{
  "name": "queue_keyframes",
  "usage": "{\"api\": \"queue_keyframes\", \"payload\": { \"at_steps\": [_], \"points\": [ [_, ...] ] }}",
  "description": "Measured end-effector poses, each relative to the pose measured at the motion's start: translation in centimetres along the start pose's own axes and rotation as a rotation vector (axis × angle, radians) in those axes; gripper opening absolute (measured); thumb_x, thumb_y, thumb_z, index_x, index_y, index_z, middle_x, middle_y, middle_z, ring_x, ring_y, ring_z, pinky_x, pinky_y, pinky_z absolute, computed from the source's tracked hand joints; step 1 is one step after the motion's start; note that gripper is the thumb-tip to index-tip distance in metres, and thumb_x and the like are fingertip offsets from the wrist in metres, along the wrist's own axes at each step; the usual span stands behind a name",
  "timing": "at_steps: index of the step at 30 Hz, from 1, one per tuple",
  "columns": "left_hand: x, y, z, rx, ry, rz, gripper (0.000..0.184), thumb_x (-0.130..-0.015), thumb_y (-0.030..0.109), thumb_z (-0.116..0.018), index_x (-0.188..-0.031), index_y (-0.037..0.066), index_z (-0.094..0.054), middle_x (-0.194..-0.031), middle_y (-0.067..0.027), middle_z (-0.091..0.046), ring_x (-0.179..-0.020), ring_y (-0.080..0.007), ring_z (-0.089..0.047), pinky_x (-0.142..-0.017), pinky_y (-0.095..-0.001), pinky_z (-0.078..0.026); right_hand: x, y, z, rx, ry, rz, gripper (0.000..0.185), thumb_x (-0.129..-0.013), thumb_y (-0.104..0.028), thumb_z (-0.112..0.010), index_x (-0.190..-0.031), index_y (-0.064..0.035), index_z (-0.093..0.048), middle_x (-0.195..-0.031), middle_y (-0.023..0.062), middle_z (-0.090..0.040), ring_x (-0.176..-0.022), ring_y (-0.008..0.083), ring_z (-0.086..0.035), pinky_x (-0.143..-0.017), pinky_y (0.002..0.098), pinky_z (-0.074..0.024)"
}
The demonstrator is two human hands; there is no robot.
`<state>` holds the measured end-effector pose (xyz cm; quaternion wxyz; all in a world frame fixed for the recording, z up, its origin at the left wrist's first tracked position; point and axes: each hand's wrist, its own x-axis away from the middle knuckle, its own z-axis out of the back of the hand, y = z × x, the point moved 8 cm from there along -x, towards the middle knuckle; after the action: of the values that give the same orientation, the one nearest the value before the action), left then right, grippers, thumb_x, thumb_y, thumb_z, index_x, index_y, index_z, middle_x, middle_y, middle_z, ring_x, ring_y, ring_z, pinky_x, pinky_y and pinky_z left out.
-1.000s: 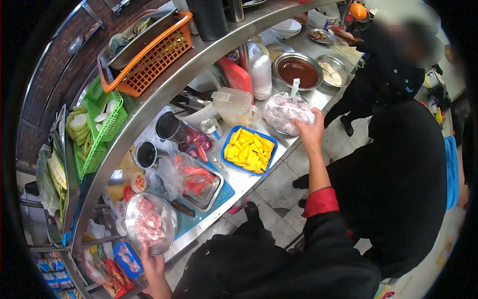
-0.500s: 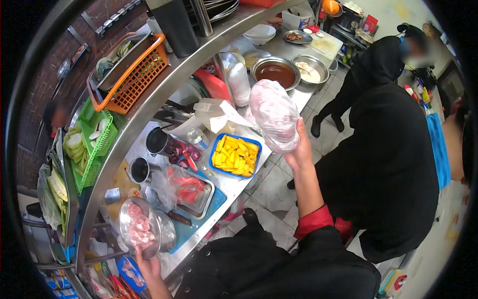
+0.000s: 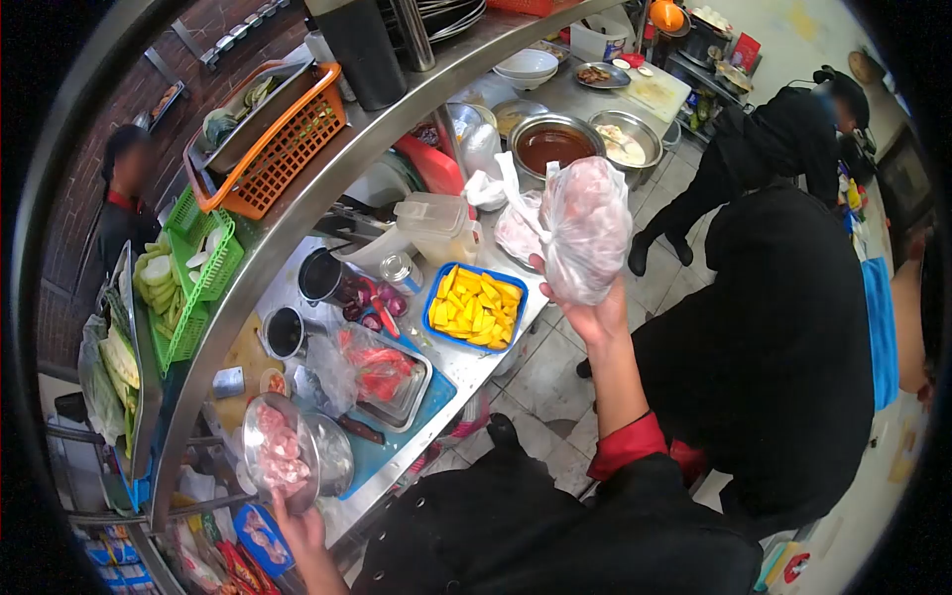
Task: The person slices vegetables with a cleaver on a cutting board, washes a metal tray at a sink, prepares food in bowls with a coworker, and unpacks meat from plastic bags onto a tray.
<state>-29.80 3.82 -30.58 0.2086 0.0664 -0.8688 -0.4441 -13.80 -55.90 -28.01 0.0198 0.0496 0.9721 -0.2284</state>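
Note:
In my left hand (image 3: 303, 535), at the lower left, is the rim of a metal bowl (image 3: 332, 451) tilted toward me, with pieces of raw pale pink meat (image 3: 281, 446) inside. My right hand (image 3: 595, 315) is raised over the table's front edge, its fingers around a knotted clear plastic bag of raw meat (image 3: 587, 233). Just left of it appears a second, smaller bag of meat (image 3: 519, 236); whether the two touch I cannot tell. Near the bowl lie a knife (image 3: 361, 429) and a steel tray (image 3: 402, 402) of red meat in plastic on a blue cutting board (image 3: 436, 389).
Yellow cut pieces fill a blue tray (image 3: 427, 315). Beyond are red onions (image 3: 355, 309), a clear container (image 3: 433, 223) and a bowl of brown sauce (image 3: 551, 147). A steel shelf (image 3: 288, 203) arches over the table, holding baskets. Co-workers in black (image 3: 764, 347) stand close on my right.
The bag in my right hand has turned and shifted slightly right, showing its knot and the smaller bag beside it. A co-worker at the right has bent over the far counter. My left hand stays at the bowl.

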Motion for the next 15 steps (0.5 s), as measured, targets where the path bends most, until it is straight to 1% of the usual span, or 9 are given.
{"api": "queue_keyframes", "payload": {
  "at_steps": [1, 3, 4, 7, 8, 9, 11, 12, 15],
  "points": [
    [-0.1, 0.0, 0.5, 0.000, 0.001, 0.000, 0.029, -0.099, 0.026, -0.060, -0.119, 0.006, -0.062, -0.122, -0.0099, -0.066, -0.109, -0.0208, -0.064, -0.099, -0.0359, -0.051, 0.1, 0.4, 0.5, -0.001, 0.000, -0.001, 0.061, -0.094, -0.047, -0.057, -0.143, -0.0139, -0.045, -0.138, 0.0097, -0.055, -0.120, 0.0272, -0.059, -0.085, 0.0416, -0.0546],
    [-0.2, 0.1, 1.3, 0.011, -0.002, 0.009, 0.029, -0.099, 0.026, -0.060, -0.120, 0.006, -0.061, -0.122, -0.0093, -0.066, -0.111, -0.0203, -0.063, -0.100, -0.0347, -0.049, 0.0, 0.1, 1.7, 0.107, 0.086, 0.190, 0.076, -0.089, -0.038, -0.069, -0.151, -0.0134, -0.033, -0.146, 0.0093, -0.048, -0.133, 0.0302, -0.049, -0.100, 0.0443, -0.0490],
    [-0.1, 0.2, 1.9, 0.010, 0.006, 0.004, 0.029, -0.099, 0.026, -0.060, -0.120, 0.006, -0.061, -0.122, -0.0093, -0.066, -0.111, -0.0203, -0.063, -0.100, -0.0347, -0.049, 0.1, 0.4, 2.0, 0.103, 0.084, 0.182, 0.076, -0.089, -0.038, -0.069, -0.151, -0.0134, -0.033, -0.146, 0.0093, -0.048, -0.133, 0.0302, -0.049, -0.100, 0.0443, -0.0490],
    [0.2, 0.5, 1.0, 0.028, -0.011, -0.024, 0.028, -0.099, 0.025, -0.059, -0.119, 0.006, -0.061, -0.121, -0.0093, -0.066, -0.110, -0.0194, -0.063, -0.099, -0.0333, -0.049, 0.9, -2.0, -1.5, 0.469, 0.132, 0.337, 0.073, -0.078, -0.005, -0.077, -0.140, -0.0101, -0.038, -0.132, 0.0096, -0.053, -0.124, 0.0266, -0.053, -0.103, 0.0402, -0.0463],
    [0.2, 0.7, 1.2, 0.034, -0.011, -0.022, 0.028, -0.099, 0.025, -0.061, -0.120, 0.006, -0.061, -0.123, -0.0096, -0.066, -0.112, -0.0207, -0.062, -0.102, -0.0352, -0.047, 0.8, -2.1, -2.2, 0.487, 0.124, 0.331, 0.072, -0.071, 0.008, -0.077, -0.130, -0.0096, -0.041, -0.128, 0.0095, -0.053, -0.119, 0.0216, -0.055, -0.101, 0.0364, -0.0475],
    [0.1, 0.8, 1.6, 0.041, -0.010, -0.021, 0.029, -0.098, 0.024, -0.062, -0.120, 0.005, -0.062, -0.124, -0.0099, -0.065, -0.115, -0.0220, -0.061, -0.105, -0.0372, -0.044, 0.7, -1.8, -2.3, 0.480, 0.117, 0.324, 0.072, -0.071, 0.008, -0.077, -0.130, -0.0096, -0.041, -0.128, 0.0095, -0.053, -0.119, 0.0216, -0.055, -0.101, 0.0364, -0.0475],
    [0.3, 0.8, 2.0, 0.078, -0.003, -0.038, 0.028, -0.098, 0.023, -0.062, -0.120, 0.005, -0.062, -0.123, -0.0106, -0.065, -0.115, -0.0223, -0.061, -0.105, -0.0377, -0.045, 0.7, -2.2, -3.7, 0.854, 0.057, 0.420, 0.070, -0.063, 0.010, -0.081, -0.121, -0.0089, -0.047, -0.133, 0.0100, -0.050, -0.121, 0.0230, -0.052, -0.102, 0.0359, -0.0446],
    [0.5, 0.8, 1.9, 0.088, 0.013, -0.030, 0.028, -0.098, 0.022, -0.061, -0.120, 0.005, -0.061, -0.122, -0.0106, -0.066, -0.114, -0.0222, -0.061, -0.104, -0.0373, -0.046, 0.8, -2.2, -4.6, 0.899, 0.060, 0.473, 0.069, -0.059, 0.009, -0.082, -0.117, -0.0091, -0.050, -0.136, 0.0119, -0.049, -0.124, 0.0232, -0.050, -0.104, 0.0351, -0.0412],
    [1.1, 0.7, 1.4, 0.084, 0.058, -0.046, 0.025, -0.098, 0.023, -0.061, -0.116, 0.006, -0.062, -0.118, -0.0092, -0.067, -0.110, -0.0206, -0.063, -0.100, -0.0356, -0.050, 0.5, -2.1, -6.6, 0.996, -0.034, 0.538, 0.067, -0.058, 0.010, -0.081, -0.115, -0.0097, -0.051, -0.139, 0.0140, -0.047, -0.127, 0.0235, -0.047, -0.107, 0.0364, -0.0377]
  ]
}}
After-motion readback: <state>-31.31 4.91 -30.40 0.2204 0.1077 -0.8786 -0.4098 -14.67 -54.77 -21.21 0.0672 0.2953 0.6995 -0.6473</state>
